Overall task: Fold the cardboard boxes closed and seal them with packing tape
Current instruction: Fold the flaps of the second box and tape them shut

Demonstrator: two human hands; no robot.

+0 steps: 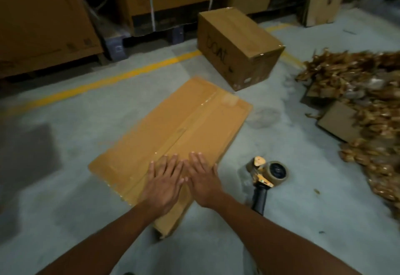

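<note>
Your left hand [165,184] and right hand [203,179] lie spread flat, side by side, pressing the box's [171,136] taped seam [190,121]; tape gun [265,177] sits on the floor [65,199] beside its near corner.

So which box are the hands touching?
The near box, taped along its middle seam: the left hand and right hand lie flat on it. The box marked boat stands farther off, untouched.

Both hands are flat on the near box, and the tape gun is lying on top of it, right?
No. The head view shows the tape gun on the floor beside the near box; the left hand and right hand are flat on it.
</note>
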